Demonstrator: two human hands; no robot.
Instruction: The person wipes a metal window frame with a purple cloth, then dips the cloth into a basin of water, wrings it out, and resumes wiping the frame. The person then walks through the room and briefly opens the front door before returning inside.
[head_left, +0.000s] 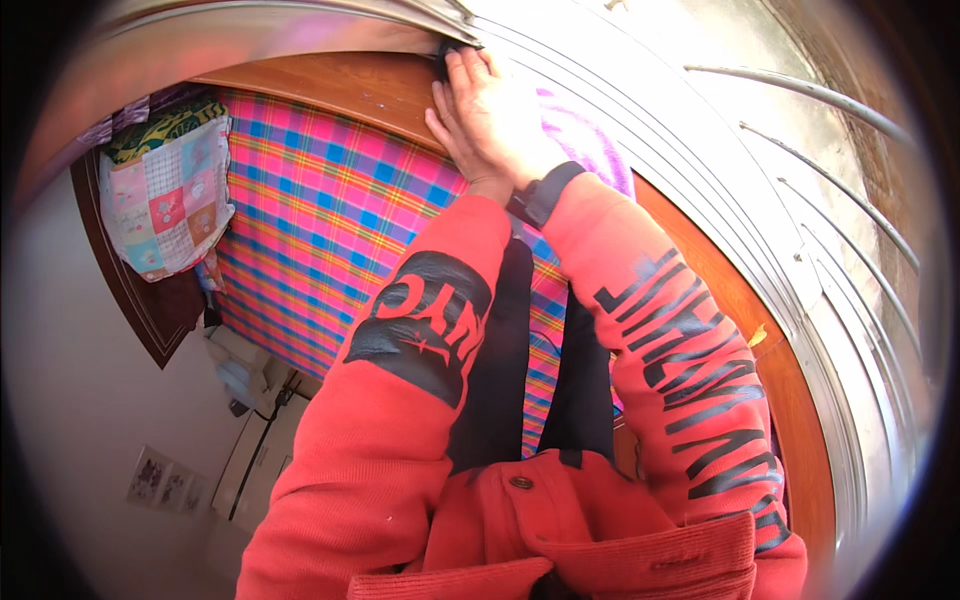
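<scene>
Both hands are together at the top middle, by the lower corner of a metal window frame (457, 22). My right hand (487, 112), with a dark band at its wrist, lies over my left hand (459, 142) and partly hides it. The fingertips touch a small dark thing (448, 58) at the frame; its kind cannot be told. Whether the fingers grip it is not plain. A purple and white cloth (585, 142) lies on the sill just right of the hands. The wooden windowsill (360, 86) runs beneath the window frame.
A bed with a plaid sheet (322, 180) is below the sill. A patchwork-print pillow (169, 202) lies at its left end. Metal window tracks (810, 360) curve along the right, with metal bars (810, 94) outside. A small yellow thing (757, 334) is on the right sill.
</scene>
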